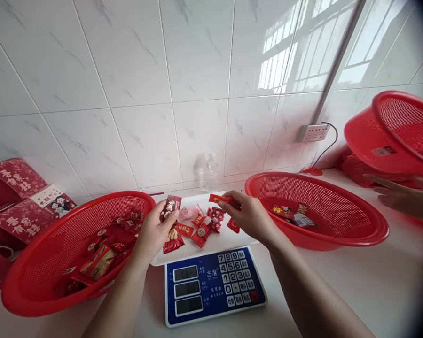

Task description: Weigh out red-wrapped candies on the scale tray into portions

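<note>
My left hand (pixel 158 230) pinches a dark red candy packet (pixel 172 204) over the left side of the white scale tray (pixel 211 244). Between the fingers of my right hand (pixel 248 213) is a small red wrapped candy (pixel 218 198), above the tray's right side. Several red wrapped candies (pixel 200 234) and a pink packet (pixel 189 212) lie on the tray between my hands. Nearer to me is the blue keypad panel of the scale (pixel 215 286), its display digits too faint to read surely.
A red basket (pixel 17 281) with many packets stands left, another red basket (pixel 359 239) with a few packets right. Another person's hand (pixel 398 197) is beside a tilted red basket (pixel 363 136) at far right. A clear bottle (pixel 212 171), gift boxes (pixel 17 225) and a socket (pixel 313 133) line the wall.
</note>
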The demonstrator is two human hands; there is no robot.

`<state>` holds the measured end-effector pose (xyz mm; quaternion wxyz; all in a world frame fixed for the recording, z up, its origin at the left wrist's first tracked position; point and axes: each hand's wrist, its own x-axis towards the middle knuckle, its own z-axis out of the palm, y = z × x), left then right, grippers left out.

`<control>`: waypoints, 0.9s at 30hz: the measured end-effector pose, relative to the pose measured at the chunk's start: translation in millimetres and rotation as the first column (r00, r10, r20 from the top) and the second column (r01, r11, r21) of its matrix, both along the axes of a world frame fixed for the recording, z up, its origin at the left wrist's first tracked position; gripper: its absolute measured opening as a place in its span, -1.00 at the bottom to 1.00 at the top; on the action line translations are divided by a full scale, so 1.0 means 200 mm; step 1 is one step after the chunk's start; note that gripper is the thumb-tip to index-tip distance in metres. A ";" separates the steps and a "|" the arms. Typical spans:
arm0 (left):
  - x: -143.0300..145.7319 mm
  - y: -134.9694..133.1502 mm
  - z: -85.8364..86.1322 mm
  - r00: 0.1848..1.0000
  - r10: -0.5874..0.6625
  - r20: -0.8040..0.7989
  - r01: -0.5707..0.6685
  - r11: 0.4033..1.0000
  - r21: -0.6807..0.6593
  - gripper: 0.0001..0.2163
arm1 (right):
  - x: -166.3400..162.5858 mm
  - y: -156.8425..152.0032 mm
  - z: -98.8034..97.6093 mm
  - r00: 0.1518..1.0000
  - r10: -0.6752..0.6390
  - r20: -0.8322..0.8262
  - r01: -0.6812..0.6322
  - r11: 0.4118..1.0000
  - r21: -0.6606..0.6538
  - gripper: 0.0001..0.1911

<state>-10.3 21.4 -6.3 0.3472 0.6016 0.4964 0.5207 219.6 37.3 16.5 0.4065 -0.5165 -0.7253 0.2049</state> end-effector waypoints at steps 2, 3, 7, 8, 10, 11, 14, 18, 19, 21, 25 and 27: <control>0.02 -0.02 0.02 0.983 -0.059 0.173 0.063 0.998 -0.014 -0.67 | 0.00 0.00 0.00 0.984 0.059 -0.168 -0.061 0.998 -0.003 -0.68; 0.03 -0.03 0.03 0.969 -0.086 0.234 0.093 0.996 -0.018 -0.67 | -0.01 0.00 0.00 0.953 0.102 -0.285 -0.112 0.994 -0.018 -0.66; 0.08 -0.07 0.05 0.940 -0.136 0.313 0.153 0.988 -0.030 -0.69 | -0.05 -0.01 0.01 0.663 0.177 -0.728 -0.391 0.911 -0.134 -0.65; 0.09 -0.08 0.05 0.940 -0.145 0.309 0.163 0.986 -0.034 -0.69 | -0.06 -0.02 0.01 0.598 0.162 -0.785 -0.452 0.877 -0.164 -0.65; 0.10 -0.10 0.05 0.948 -0.159 0.277 0.175 0.984 -0.032 -0.70 | -0.09 -0.02 0.01 0.513 0.128 -0.849 -0.562 0.797 -0.220 -0.65; 0.11 -0.11 0.05 0.954 -0.165 0.250 0.176 0.984 -0.023 -0.70 | -0.10 -0.02 0.00 0.484 0.115 -0.868 -0.609 0.757 -0.239 -0.65; 0.12 -0.12 0.05 0.970 -0.181 0.159 0.179 0.983 0.028 -0.70 | -0.13 -0.02 -0.03 0.419 0.105 -0.902 -0.721 0.642 -0.260 -0.68; 0.12 -0.14 0.06 0.982 -0.185 0.037 0.182 0.981 0.065 -0.73 | -0.14 -0.03 -0.05 0.408 0.145 -0.901 -0.761 0.600 -0.248 -0.74; 0.13 -0.15 0.06 0.985 -0.174 0.008 0.173 0.983 0.069 -0.73 | -0.15 -0.04 -0.05 0.427 0.158 -0.890 -0.751 0.611 -0.252 -0.75; 0.14 -0.16 0.07 0.988 -0.149 -0.037 0.152 0.985 0.085 -0.72 | -0.15 -0.07 -0.04 0.491 0.195 -0.849 -0.725 0.632 -0.273 -0.75; 0.14 -0.15 0.06 0.988 -0.107 -0.107 0.120 0.985 0.123 -0.68 | -0.15 -0.08 -0.03 0.662 0.345 -0.665 -0.630 0.737 -0.245 -0.71; 0.12 -0.13 0.04 0.994 -0.026 -0.108 0.039 0.991 0.125 -0.64 | -0.14 -0.06 -0.04 0.768 0.349 -0.537 -0.508 0.842 -0.179 -0.71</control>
